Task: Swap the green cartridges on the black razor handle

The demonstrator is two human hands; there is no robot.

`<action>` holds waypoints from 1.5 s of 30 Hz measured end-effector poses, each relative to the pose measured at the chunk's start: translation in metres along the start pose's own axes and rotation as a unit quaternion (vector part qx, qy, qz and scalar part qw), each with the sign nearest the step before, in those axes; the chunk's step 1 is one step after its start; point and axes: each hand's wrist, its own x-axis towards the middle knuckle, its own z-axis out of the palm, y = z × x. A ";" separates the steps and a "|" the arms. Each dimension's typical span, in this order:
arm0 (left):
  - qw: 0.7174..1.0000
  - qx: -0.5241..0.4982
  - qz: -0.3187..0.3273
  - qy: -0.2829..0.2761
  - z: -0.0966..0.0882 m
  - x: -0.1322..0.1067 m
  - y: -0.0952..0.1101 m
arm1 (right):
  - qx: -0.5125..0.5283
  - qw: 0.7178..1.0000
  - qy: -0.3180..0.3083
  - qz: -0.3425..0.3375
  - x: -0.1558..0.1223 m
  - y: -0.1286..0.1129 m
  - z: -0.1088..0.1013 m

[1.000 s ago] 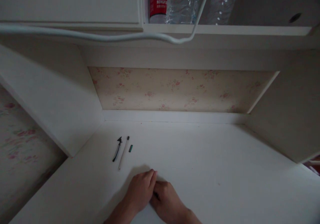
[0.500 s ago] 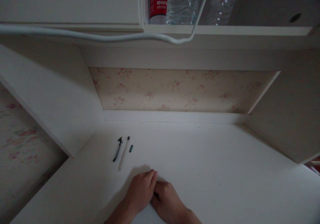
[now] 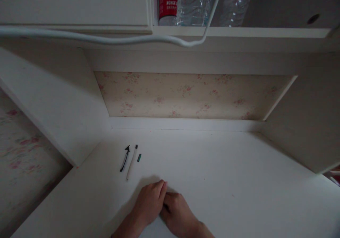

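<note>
My left hand (image 3: 150,202) and my right hand (image 3: 180,214) rest together at the near middle of the white desktop. Both are closed, with the fingers curled and the knuckles upward, and the left fingertips press against the right hand. Whatever lies inside them, if anything, is hidden. Beyond my left hand lie three small things side by side: a black-and-clear razor (image 3: 124,160), a pale toothbrush (image 3: 131,164) with a dark head pointing away, and a short dark green strip (image 3: 139,157). Neither hand touches these.
The white desktop (image 3: 212,174) runs back to a low ledge under flowered wallpaper (image 3: 186,96). Side panels (image 3: 66,100) bound it left and right. Overhead, a shelf (image 3: 265,32) carries plastic water bottles (image 3: 195,4), and a white cable (image 3: 119,39) hangs in front.
</note>
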 end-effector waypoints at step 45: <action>1.000 -0.002 -0.001 -0.005 -0.003 0.000 0.001 | -0.017 1.000 -0.011 0.011 0.000 -0.005 -0.003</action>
